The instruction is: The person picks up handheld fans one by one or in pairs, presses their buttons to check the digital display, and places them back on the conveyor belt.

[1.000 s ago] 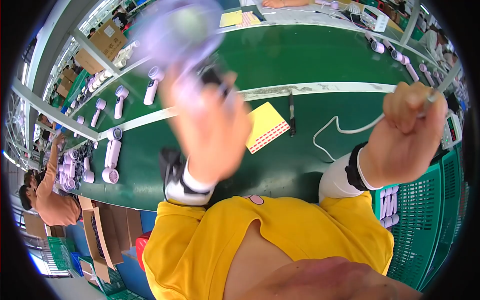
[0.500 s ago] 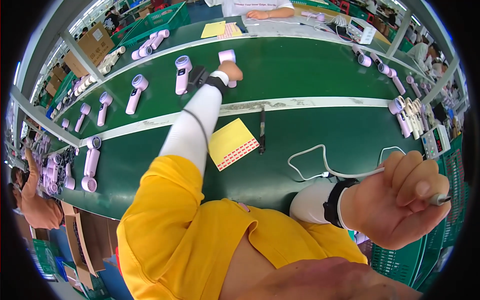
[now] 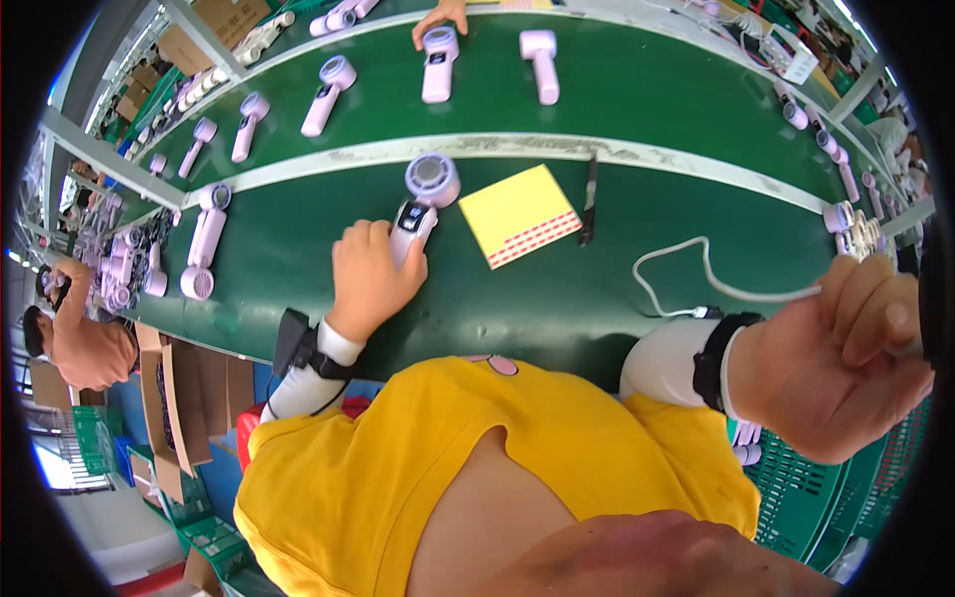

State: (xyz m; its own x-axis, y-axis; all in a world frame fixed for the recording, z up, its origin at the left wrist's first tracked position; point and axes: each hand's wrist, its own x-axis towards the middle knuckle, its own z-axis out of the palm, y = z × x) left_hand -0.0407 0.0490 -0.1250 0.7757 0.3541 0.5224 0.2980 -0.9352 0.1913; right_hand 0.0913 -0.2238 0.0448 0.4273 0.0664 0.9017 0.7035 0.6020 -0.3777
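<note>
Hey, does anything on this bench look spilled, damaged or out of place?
I see nothing spilled. The white strip beyond the yellow sheet is darkly smudged, so it looks worn. That sheet lies askew beside the purple handheld fan in the left hand.

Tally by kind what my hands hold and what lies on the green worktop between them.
Lilac handheld fan, in the left hand: 1
White cable, in the right hand: 1
Yellow pad: 1
Black pen: 1
Total: 4

Green workbench [image 3: 284, 254], white strip [image 3: 517, 146] running across; pale metal frame [image 3: 114, 156] left; blue floor [image 3: 221, 456]; bright glare [image 3: 52, 466] lower left.
</note>
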